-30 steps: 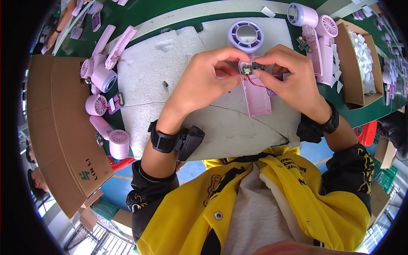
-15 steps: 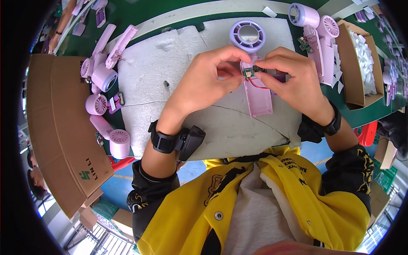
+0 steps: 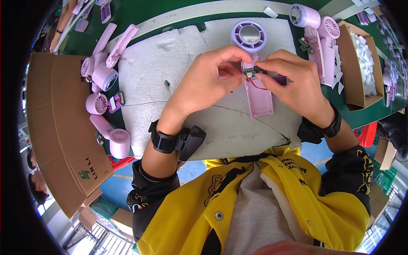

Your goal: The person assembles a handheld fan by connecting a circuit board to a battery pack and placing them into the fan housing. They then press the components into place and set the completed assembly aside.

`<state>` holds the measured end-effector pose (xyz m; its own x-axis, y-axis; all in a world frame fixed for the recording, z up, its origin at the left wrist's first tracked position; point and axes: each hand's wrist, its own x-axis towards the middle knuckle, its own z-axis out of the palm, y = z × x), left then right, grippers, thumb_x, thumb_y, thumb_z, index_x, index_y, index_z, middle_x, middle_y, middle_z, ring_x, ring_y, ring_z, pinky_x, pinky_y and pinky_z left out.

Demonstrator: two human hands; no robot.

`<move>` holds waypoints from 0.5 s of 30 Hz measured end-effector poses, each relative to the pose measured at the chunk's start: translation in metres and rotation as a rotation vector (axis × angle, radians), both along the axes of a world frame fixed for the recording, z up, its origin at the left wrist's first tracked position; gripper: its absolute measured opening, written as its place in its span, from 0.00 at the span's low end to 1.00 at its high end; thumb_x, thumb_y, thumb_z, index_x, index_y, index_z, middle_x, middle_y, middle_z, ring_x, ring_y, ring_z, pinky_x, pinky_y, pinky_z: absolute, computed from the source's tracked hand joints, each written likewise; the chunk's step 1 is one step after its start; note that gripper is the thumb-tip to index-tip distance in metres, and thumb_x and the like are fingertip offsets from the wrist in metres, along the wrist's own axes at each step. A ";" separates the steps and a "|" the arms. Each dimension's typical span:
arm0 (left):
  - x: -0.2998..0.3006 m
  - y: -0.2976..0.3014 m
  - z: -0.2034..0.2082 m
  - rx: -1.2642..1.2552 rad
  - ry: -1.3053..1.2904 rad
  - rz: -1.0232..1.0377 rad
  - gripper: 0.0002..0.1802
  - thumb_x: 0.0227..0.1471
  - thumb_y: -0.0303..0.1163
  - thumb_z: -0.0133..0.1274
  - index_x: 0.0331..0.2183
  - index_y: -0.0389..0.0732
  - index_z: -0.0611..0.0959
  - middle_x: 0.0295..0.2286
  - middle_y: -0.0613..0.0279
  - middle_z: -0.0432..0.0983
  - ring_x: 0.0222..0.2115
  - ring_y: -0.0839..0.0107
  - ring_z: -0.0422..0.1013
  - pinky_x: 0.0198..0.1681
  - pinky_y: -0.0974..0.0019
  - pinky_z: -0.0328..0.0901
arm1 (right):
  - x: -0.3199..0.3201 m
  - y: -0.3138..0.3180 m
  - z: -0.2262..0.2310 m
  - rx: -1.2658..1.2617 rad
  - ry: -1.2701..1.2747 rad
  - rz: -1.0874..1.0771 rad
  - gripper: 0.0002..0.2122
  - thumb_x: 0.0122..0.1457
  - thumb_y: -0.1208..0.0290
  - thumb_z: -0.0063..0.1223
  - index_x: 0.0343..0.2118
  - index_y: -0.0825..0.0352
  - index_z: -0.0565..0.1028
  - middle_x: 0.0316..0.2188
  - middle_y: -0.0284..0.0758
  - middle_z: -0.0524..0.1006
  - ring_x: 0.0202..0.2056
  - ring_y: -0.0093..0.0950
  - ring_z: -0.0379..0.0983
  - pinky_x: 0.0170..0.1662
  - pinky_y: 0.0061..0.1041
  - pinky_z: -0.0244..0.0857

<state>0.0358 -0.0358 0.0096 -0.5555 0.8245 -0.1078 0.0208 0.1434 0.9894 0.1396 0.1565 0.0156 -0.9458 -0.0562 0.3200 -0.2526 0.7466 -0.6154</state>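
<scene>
While both hands worked over the pale foam sheet on the green tabletop, the fingers of the right hand grasped a small green circuit board near its right end. The left hand had its thumb tip at the board's left end and its index fingertip just beyond, near the neck of the fan; whether those fingers gripped anything, I could not tell. The board sat above the upper part of the open pink handle, just below the round lilac fan head. A red wire curved from it towards a dark purple piece, partly hidden by the right hand. More pink fan parts lay left of the foam, beside a large brown carton. On the right, other fan parts lay near an open box of white pieces.
</scene>
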 end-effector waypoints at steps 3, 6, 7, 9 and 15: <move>0.000 0.000 -0.001 0.017 -0.009 0.008 0.16 0.47 0.15 0.52 0.41 0.37 0.78 0.33 0.64 0.76 0.31 0.77 0.74 0.34 0.72 0.69 | 0.000 0.000 0.000 0.012 0.021 0.005 0.11 0.46 0.79 0.65 0.35 0.69 0.80 0.30 0.35 0.78 0.26 0.28 0.75 0.28 0.22 0.69; 0.000 0.000 -0.002 0.012 -0.017 0.006 0.16 0.47 0.15 0.52 0.41 0.37 0.78 0.33 0.64 0.76 0.31 0.77 0.74 0.34 0.72 0.69 | 0.000 0.001 0.001 0.076 0.048 0.021 0.11 0.46 0.78 0.65 0.35 0.69 0.80 0.30 0.35 0.77 0.26 0.29 0.75 0.27 0.23 0.69; 0.000 0.000 -0.003 0.012 -0.018 0.005 0.16 0.47 0.15 0.52 0.41 0.37 0.78 0.33 0.64 0.76 0.31 0.77 0.74 0.34 0.72 0.69 | 0.000 0.001 0.001 0.076 0.048 0.020 0.11 0.46 0.78 0.65 0.35 0.69 0.80 0.30 0.35 0.77 0.26 0.29 0.75 0.27 0.23 0.69; 0.000 0.001 -0.003 0.006 -0.012 0.010 0.15 0.47 0.15 0.52 0.40 0.37 0.78 0.33 0.64 0.76 0.31 0.77 0.74 0.35 0.72 0.69 | 0.000 0.001 0.001 0.090 0.064 0.028 0.11 0.46 0.78 0.65 0.35 0.69 0.80 0.30 0.35 0.77 0.25 0.30 0.75 0.27 0.24 0.69; 0.002 0.002 -0.003 0.015 -0.010 0.024 0.15 0.47 0.16 0.51 0.40 0.36 0.78 0.34 0.63 0.76 0.31 0.77 0.74 0.36 0.72 0.69 | 0.000 0.000 0.002 0.108 0.051 0.034 0.11 0.46 0.78 0.65 0.35 0.69 0.80 0.30 0.34 0.77 0.24 0.30 0.74 0.26 0.24 0.68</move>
<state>0.0375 -0.0339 0.0069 -0.5741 0.8124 -0.1015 0.0076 0.1293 0.9916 0.1398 0.1568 0.0177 -0.9253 -0.1245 0.3581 -0.3079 0.7981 -0.5179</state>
